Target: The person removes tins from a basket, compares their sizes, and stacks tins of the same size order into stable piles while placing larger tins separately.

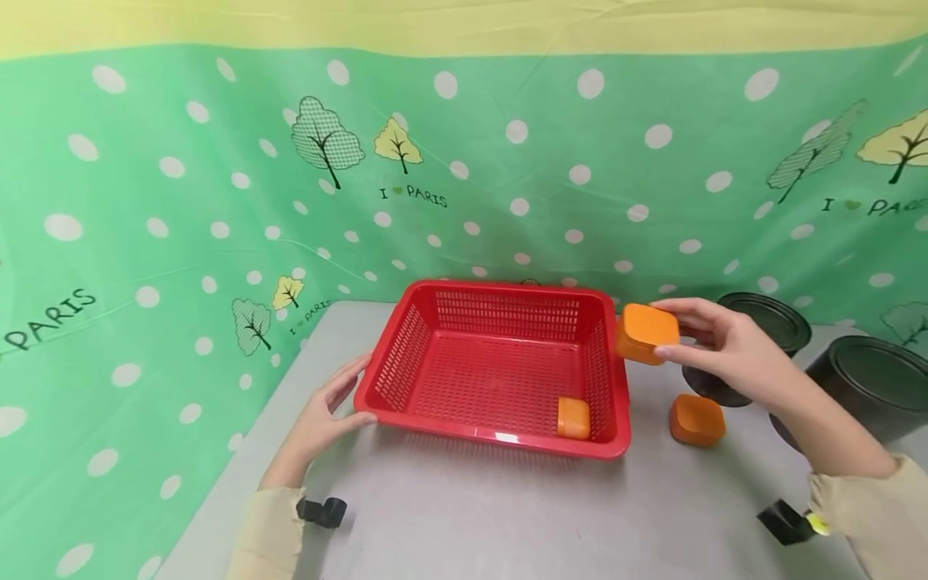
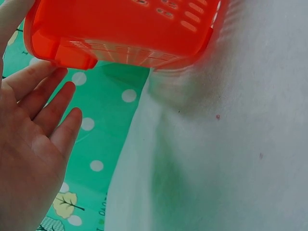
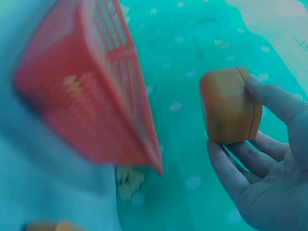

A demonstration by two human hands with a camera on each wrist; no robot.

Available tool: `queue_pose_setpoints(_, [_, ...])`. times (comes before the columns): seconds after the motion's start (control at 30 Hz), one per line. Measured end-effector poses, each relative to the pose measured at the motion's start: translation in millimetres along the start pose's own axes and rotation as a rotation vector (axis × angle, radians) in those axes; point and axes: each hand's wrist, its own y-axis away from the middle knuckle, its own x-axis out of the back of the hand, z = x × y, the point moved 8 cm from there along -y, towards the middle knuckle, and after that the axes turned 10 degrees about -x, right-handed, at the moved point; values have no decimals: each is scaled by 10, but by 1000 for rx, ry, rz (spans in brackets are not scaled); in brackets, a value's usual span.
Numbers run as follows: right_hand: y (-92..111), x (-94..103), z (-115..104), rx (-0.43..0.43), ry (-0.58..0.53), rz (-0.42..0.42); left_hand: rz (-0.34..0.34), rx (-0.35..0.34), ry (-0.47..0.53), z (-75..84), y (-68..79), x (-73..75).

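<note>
A red plastic basket [image 1: 496,379] with slotted walls stands on the table. My left hand [image 1: 329,415] is at its left end, fingers fairly straight, with the thumb at the front corner of the rim. In the left wrist view, the left fingers [image 2: 45,89] reach just beneath the basket's rim [image 2: 72,60]. Beyond the basket's right wall, my right hand [image 1: 725,342] holds a small orange lidded box [image 1: 648,332] between thumb and fingers. The right wrist view shows a lid seam around this box [image 3: 230,106]. One orange box [image 1: 573,418] lies inside the basket's front right corner.
Another orange box [image 1: 698,420] rests on the table, right of the basket. Two dark lidded canisters [image 1: 768,322] [image 1: 870,379] stand at the right, partly behind my right arm. A green dotted cloth [image 1: 507,161] hangs behind the grey table [image 1: 493,515].
</note>
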Motion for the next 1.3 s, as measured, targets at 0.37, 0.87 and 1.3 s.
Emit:
queue_pose_setpoints(0.37, [341, 148, 761, 14, -5, 48, 0, 23, -23, 4, 5, 4])
queue_pose_setpoints(0.87, [401, 25, 1294, -16, 44, -11, 1, 37, -6, 3, 14, 8])
queue_pose_setpoints(1.3, [393, -48, 1349, 44, 17, -60, 3, 23, -1, 13, -3, -5])
